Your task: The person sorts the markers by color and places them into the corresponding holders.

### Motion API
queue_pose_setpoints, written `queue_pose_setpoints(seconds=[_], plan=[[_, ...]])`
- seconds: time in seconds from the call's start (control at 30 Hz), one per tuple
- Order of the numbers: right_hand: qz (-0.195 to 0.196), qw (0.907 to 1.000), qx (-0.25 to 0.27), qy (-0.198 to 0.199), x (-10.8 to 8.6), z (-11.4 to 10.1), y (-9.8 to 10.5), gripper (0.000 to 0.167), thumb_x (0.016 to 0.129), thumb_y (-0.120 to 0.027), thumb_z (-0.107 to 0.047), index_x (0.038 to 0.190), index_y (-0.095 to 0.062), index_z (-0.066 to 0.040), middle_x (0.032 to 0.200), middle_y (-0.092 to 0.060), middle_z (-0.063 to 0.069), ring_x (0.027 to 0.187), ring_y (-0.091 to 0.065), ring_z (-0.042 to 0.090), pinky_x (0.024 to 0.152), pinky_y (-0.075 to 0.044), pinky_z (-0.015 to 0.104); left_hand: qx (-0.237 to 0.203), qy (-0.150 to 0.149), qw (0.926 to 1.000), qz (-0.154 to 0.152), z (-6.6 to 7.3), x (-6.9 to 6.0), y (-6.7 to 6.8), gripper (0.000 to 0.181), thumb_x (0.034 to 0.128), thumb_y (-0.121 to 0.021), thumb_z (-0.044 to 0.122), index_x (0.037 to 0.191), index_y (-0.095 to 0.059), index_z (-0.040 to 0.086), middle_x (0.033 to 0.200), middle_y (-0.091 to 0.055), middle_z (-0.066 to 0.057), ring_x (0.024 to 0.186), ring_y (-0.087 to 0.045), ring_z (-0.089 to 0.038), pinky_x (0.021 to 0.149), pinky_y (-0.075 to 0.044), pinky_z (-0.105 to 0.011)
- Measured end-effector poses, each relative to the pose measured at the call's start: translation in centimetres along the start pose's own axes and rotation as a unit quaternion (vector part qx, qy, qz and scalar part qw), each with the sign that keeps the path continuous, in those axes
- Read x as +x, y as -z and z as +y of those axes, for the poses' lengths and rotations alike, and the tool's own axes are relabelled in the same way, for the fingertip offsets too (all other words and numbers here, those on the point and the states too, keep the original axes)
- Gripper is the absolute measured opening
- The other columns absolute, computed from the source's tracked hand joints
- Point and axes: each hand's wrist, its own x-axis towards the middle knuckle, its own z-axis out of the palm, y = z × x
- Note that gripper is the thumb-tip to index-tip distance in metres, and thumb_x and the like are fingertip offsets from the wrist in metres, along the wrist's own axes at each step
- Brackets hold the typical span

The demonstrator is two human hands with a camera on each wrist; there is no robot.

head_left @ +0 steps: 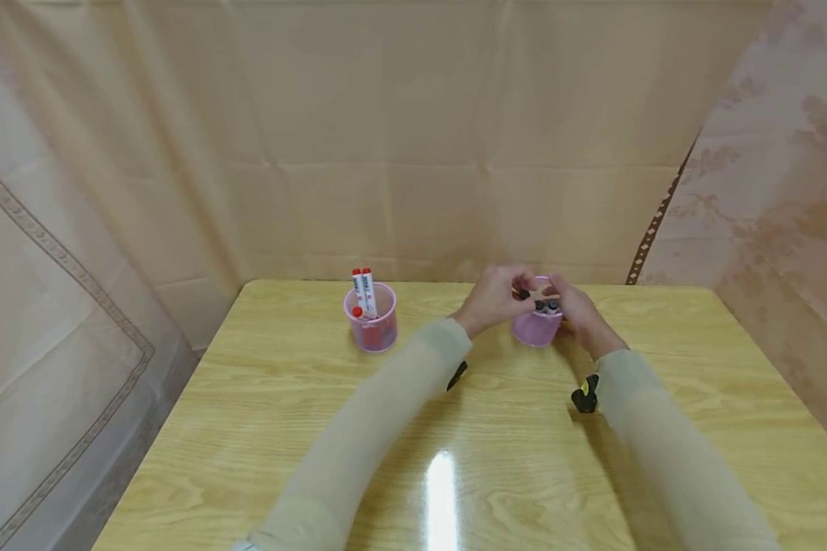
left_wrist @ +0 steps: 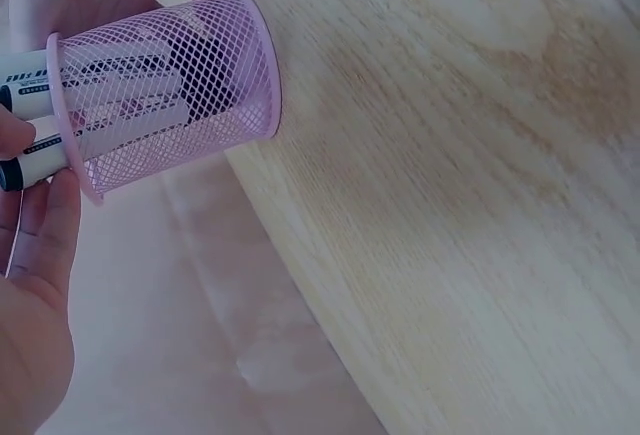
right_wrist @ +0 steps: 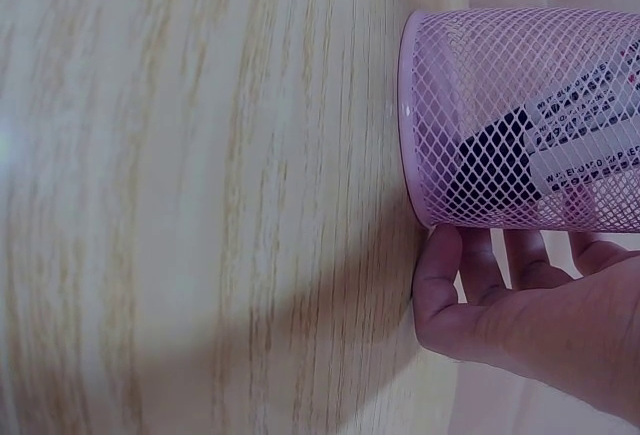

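Observation:
A pink mesh pen cup stands upright at the back right of the table, with several white markers with black ends inside. My left hand is at its rim, thumb and finger pinching the black-ended top of a marker whose lower part is in the cup. Holding the cup from its right side is my right hand, with fingers against the mesh near the base. Part of this grip is hidden behind the cup. Through the mesh, black lower ends show in the right wrist view.
A second pink mesh cup stands to the left with red-capped white markers, two upright and one lower. The wooden table ends at the back against a beige curtain.

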Motion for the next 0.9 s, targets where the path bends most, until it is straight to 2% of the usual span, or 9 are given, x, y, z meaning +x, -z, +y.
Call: queue_pose_setpoints(seconds=[0.13, 0.23, 0.33, 0.43, 0.6, 0.77, 0.9], plan=[[0.004, 1.0000, -0.002, 0.001, 0.12, 0.32, 0.10, 0.084, 0.102, -0.024, -0.068, 0.149, -0.033, 0.001, 0.150, -0.038, 0.022, 0.111, -0.048, 0.024, 0.103, -0.043, 0.047, 0.043, -0.026, 0.9986, -0.016, 0.12, -0.01, 0.07, 0.012, 0.0801, -0.074, -0.007, 0.085, -0.069, 0.003, 0.089, -0.067, -0.006, 0.081, -0.064, -0.012, 0.071, -0.051, -0.011], [0.009, 1.0000, 0.000, 0.004, 0.29, 0.38, 0.18, 0.078, 0.104, -0.025, -0.065, 0.144, -0.037, 0.001, 0.142, -0.043, 0.019, 0.104, -0.050, 0.020, 0.098, -0.045, 0.044, 0.079, -0.039, 0.9956, -0.031, 0.14, 0.04, 0.19, 0.013, 0.0805, -0.074, -0.006, 0.088, -0.071, 0.005, 0.091, -0.067, -0.004, 0.083, -0.063, -0.011, 0.073, -0.049, -0.010], [0.008, 0.9999, 0.002, 0.008, 0.41, 0.24, 0.17, 0.076, 0.105, -0.025, -0.063, 0.143, -0.038, 0.001, 0.142, -0.043, 0.020, 0.105, -0.050, 0.021, 0.096, -0.046, 0.044, 0.083, -0.031, 0.9951, -0.044, -0.01, 0.06, 0.37, 0.016, 0.0816, -0.073, -0.004, 0.096, -0.073, 0.004, 0.095, -0.069, -0.004, 0.084, -0.063, -0.009, 0.073, -0.048, -0.010], [0.005, 1.0000, -0.001, 0.008, 0.51, 0.10, 0.10, 0.080, 0.103, -0.026, -0.066, 0.146, -0.037, 0.001, 0.150, -0.038, 0.022, 0.113, -0.048, 0.025, 0.100, -0.044, 0.046, 0.060, -0.014, 0.9967, -0.052, -0.21, 0.00, 0.51, 0.019, 0.0832, -0.074, -0.004, 0.102, -0.073, 0.002, 0.098, -0.070, -0.005, 0.085, -0.065, -0.008, 0.075, -0.050, -0.011], [0.000, 1.0000, -0.004, 0.006, 0.46, 0.15, 0.10, 0.086, 0.102, -0.025, -0.069, 0.150, -0.033, 0.002, 0.155, -0.032, 0.024, 0.122, -0.044, 0.029, 0.106, -0.040, 0.051, 0.044, -0.002, 0.9976, -0.053, -0.18, -0.26, 0.62, 0.018, 0.0835, -0.076, -0.001, 0.101, -0.072, 0.000, 0.097, -0.071, -0.005, 0.082, -0.066, -0.008, 0.074, -0.054, -0.016], [0.002, 1.0000, -0.007, 0.001, 0.27, 0.12, 0.12, 0.082, 0.104, -0.024, -0.065, 0.151, -0.032, 0.002, 0.145, -0.040, 0.020, 0.117, -0.045, 0.027, 0.106, -0.040, 0.050, 0.065, 0.008, 0.9967, -0.048, 0.13, -0.55, 0.42, 0.018, 0.0859, -0.078, 0.009, 0.102, -0.073, 0.001, 0.097, -0.072, -0.001, 0.076, -0.066, -0.004, 0.070, -0.051, -0.010], [0.002, 1.0000, 0.000, 0.004, 0.19, 0.10, 0.16, 0.080, 0.105, -0.024, -0.063, 0.150, -0.032, 0.002, 0.134, -0.046, 0.016, 0.114, -0.047, 0.026, 0.104, -0.042, 0.048, 0.099, -0.003, 0.9943, -0.038, 0.48, -0.66, 0.36, 0.018, 0.0872, -0.079, 0.013, 0.100, -0.072, 0.003, 0.096, -0.072, -0.001, 0.079, -0.066, -0.004, 0.071, -0.049, -0.010]])
